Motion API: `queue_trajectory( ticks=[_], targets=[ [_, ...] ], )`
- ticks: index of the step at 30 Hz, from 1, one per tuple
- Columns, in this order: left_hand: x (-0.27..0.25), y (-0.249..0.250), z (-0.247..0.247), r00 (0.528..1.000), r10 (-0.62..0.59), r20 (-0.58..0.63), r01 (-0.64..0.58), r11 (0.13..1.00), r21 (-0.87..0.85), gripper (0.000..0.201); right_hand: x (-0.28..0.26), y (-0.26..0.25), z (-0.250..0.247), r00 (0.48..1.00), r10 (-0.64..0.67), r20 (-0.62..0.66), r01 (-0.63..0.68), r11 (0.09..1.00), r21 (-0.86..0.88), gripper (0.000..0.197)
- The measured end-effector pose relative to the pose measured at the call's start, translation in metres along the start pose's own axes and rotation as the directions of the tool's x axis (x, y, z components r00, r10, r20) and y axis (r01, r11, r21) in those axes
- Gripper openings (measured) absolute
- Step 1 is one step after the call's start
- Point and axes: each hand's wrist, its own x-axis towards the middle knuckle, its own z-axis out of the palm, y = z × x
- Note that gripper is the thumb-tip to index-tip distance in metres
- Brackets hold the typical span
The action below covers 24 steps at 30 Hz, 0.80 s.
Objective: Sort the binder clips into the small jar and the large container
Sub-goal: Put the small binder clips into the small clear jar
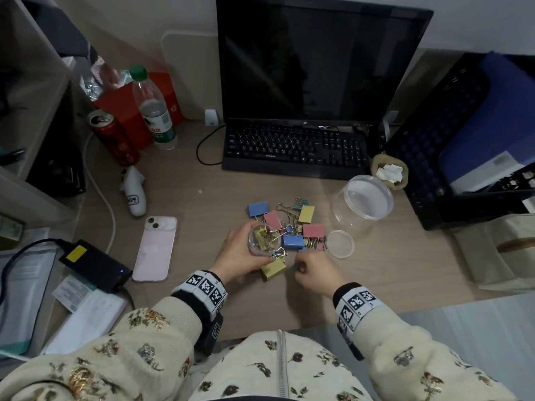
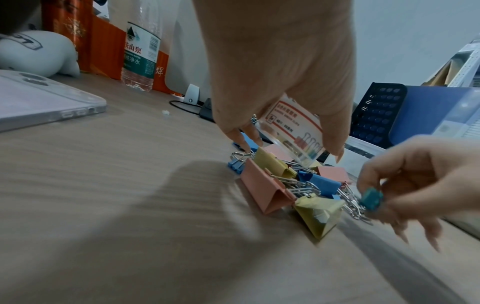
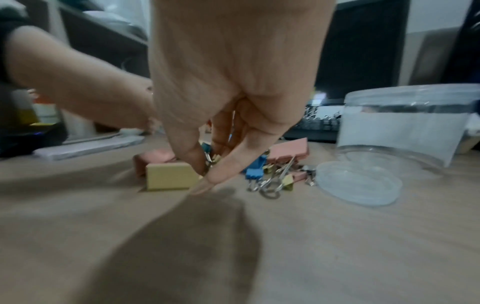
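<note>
My left hand [image 1: 241,253] grips the small clear jar [image 1: 264,239], which holds several small clips, above the near edge of the pile. In the left wrist view the jar [image 2: 293,131] shows its printed label. A pile of binder clips [image 1: 289,227] in blue, pink and yellow lies mid-desk. My right hand [image 1: 314,272] pinches a small teal clip [image 2: 372,199] just right of the large yellow clip [image 1: 273,269]. The large clear container [image 1: 363,196] stands open at the back right, and the small lid [image 1: 340,243] lies beside the pile.
A keyboard [image 1: 295,149] and monitor [image 1: 315,59] stand behind the pile. A pink phone [image 1: 156,248], a charger [image 1: 92,264], a can [image 1: 114,137] and a water bottle [image 1: 155,108] sit on the left. A black crate [image 1: 463,134] stands on the right.
</note>
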Motion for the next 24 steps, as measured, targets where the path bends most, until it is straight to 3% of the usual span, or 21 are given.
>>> queue_trajectory(
  ticks=[5,7,11,13,15,17,19,21,24],
  targets=[
    [0.003,0.003,0.003,0.999,0.025,0.023,-0.025,0.999,0.020,0.080,0.010,-0.004,-0.039,0.952,-0.005,-0.305,0.063,0.982,0.180,0.012],
    [0.004,0.004,0.005,0.998,0.060,0.031,-0.061,0.998,0.033,0.078,0.013,-0.011,-0.050,0.947,-0.031,-0.319,0.127,0.950,0.286,0.014],
    [0.007,0.006,0.005,0.996,0.085,0.023,-0.085,0.996,0.021,0.077,0.019,-0.016,-0.060,0.971,-0.061,-0.230,0.164,0.873,0.459,0.035],
    [0.007,0.001,0.004,0.998,0.056,0.016,-0.057,0.998,0.013,0.078,0.020,-0.012,-0.057,0.963,-0.048,-0.265,0.171,0.868,0.466,0.030],
    [0.005,-0.004,0.000,1.000,0.013,-0.001,-0.013,1.000,-0.021,0.077,0.022,-0.005,-0.050,0.956,-0.027,-0.292,0.148,0.904,0.402,0.019],
    [0.003,-0.008,-0.005,0.999,-0.019,-0.046,0.017,0.999,-0.049,0.081,0.024,-0.001,-0.040,0.975,-0.082,-0.205,0.135,0.956,0.260,0.017],
    [0.001,-0.012,-0.011,0.995,-0.052,-0.088,0.046,0.997,-0.068,0.086,0.024,-0.005,-0.029,0.984,-0.177,-0.005,0.176,0.978,0.111,0.031],
    [0.000,-0.016,-0.015,0.991,-0.075,-0.110,0.065,0.994,-0.089,0.088,0.023,-0.011,-0.020,0.958,-0.245,0.150,0.253,0.967,-0.035,0.044],
    [-0.003,-0.021,-0.019,0.988,-0.095,-0.121,0.083,0.992,-0.100,0.090,0.024,-0.018,-0.005,0.943,-0.266,0.202,0.310,0.922,-0.233,0.051]
  ],
)
